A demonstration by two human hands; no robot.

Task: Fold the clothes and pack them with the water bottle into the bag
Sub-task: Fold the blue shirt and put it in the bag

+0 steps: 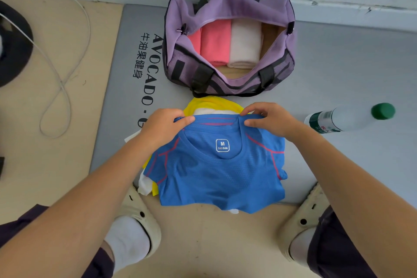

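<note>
A blue shirt with pink seams lies on top of a small pile, its size label facing up. My left hand pinches its far edge at the left shoulder, and my right hand pinches the same edge at the right shoulder. A yellow garment and a white one stick out from beneath it. Beyond the pile the purple bag stands unzipped, with a folded pink garment and a folded cream garment side by side inside. The water bottle with a green cap lies on its side to the right.
Everything sits on a grey mat printed with black letters, laid on a tan floor against a white wall. A white cable loops across the floor at left, near a dark object at the left edge. My feet in cream clogs flank the pile.
</note>
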